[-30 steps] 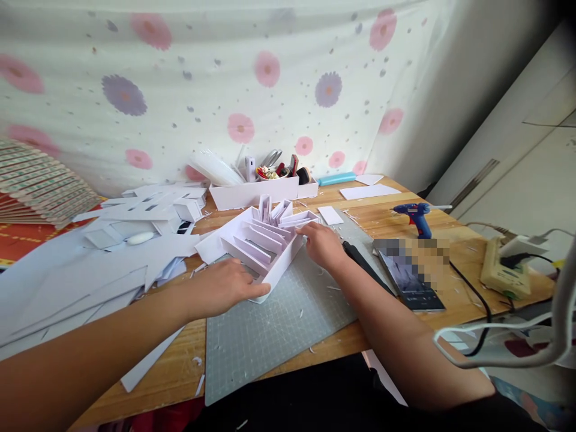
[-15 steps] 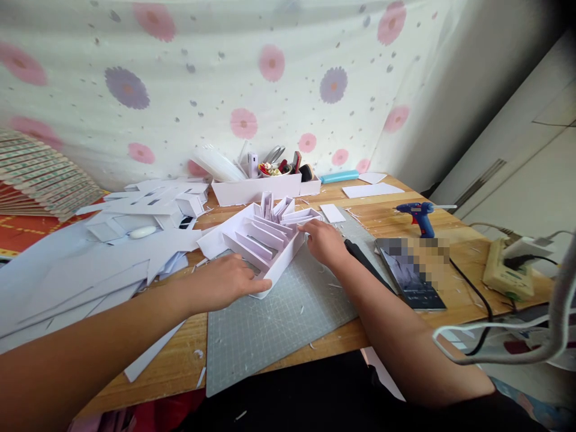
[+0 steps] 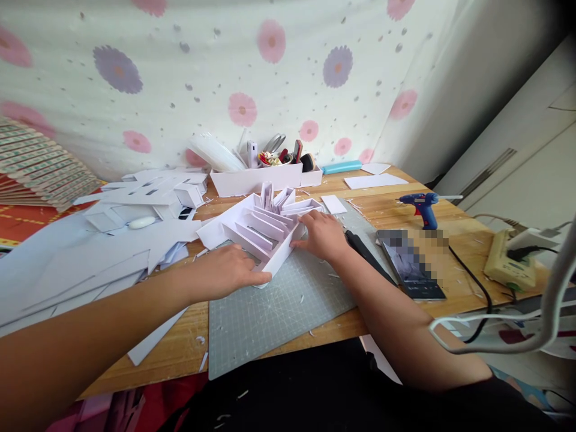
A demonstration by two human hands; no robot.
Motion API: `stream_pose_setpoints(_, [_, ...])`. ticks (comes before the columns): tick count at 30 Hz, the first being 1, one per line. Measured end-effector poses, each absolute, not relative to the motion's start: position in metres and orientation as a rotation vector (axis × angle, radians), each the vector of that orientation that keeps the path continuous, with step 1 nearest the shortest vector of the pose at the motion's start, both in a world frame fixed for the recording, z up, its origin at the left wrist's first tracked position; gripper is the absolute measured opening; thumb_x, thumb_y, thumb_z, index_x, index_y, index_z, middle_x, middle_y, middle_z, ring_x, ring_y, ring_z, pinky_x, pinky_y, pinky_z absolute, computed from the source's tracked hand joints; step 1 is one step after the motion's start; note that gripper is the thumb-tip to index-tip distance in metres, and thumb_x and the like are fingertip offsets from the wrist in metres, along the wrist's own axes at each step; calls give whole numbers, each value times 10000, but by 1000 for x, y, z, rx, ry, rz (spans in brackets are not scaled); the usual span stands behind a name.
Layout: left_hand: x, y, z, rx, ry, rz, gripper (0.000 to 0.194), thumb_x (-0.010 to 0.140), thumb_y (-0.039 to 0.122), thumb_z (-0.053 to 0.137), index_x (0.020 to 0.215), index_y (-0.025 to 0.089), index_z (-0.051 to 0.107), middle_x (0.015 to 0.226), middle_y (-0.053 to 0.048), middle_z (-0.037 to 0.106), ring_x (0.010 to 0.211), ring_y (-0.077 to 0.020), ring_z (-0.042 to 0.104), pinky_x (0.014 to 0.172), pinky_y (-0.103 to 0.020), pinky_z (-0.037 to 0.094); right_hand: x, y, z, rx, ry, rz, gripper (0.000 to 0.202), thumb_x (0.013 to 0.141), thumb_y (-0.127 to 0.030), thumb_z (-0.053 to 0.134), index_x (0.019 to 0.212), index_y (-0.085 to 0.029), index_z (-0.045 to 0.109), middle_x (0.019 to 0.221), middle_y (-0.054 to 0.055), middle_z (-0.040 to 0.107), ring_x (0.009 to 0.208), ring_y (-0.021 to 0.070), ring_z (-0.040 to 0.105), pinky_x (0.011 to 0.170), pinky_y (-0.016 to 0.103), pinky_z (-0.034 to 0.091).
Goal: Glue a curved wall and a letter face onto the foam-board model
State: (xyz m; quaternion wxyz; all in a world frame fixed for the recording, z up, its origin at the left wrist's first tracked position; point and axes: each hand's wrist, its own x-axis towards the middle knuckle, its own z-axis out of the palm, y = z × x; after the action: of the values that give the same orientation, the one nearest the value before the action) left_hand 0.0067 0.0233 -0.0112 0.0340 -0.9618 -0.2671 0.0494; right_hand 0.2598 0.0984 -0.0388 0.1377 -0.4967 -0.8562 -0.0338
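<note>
Thumb and fingers of the right hand have just spread wider on the white box. That hand is now clamped on the long side, thumb outside, so its hold looks wider. The left hand touches the near end, thumb by the corner. Its fingertips are hidden, so it is hard to tell if it is clamped too. The box sits between both hands on a gray mat, with thin strips standing inside. Right of the right hand are a phone and a blue glue gun.
</note>
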Motion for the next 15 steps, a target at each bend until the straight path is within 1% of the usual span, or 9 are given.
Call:
stream_pose_setpoints(2, [7,23,-12,-2979,-826,117,429,845,-6,414,1061,290,637,596,39,501,525,-145,384,644,-325,234,260,99,-39,-1435,-2481,-82,590,791,-524,741,1243,-162,630,1173,151,658,1096,322,616,926,437,459])
stream_pose_setpoints(6, [9,23,-12,-2978,-840,160,412,842,9,409,1039,284,645,600,33,520,523,-152,382,631,-330,229,260,101,-41,-1431,-2483,-43,592,789,-519,745,1242,-158,626,1179,158,654,1116,321,607,952,438,445])
stream_pose_setpoints(10, [10,24,-11,-3023,-857,117,389,849,20,412,1026,276,645,600,36,520,517,-147,379,634,-329,232,260,101,-41,-1437,-2479,-39,579,791,-524,741,1226,-159,629,1182,158,649,1095,318,610,953,451,436])
stream_pose_setpoints(15, [9,24,-12,-2987,-814,181,420,832,-4,396,1042,267,639,594,35,524,517,-150,390,636,-333,236,261,101,-41,-1436,-2488,-22,594,794,-524,736,1245,-156,618,1178,161,648,1103,320,591,962,462,419])
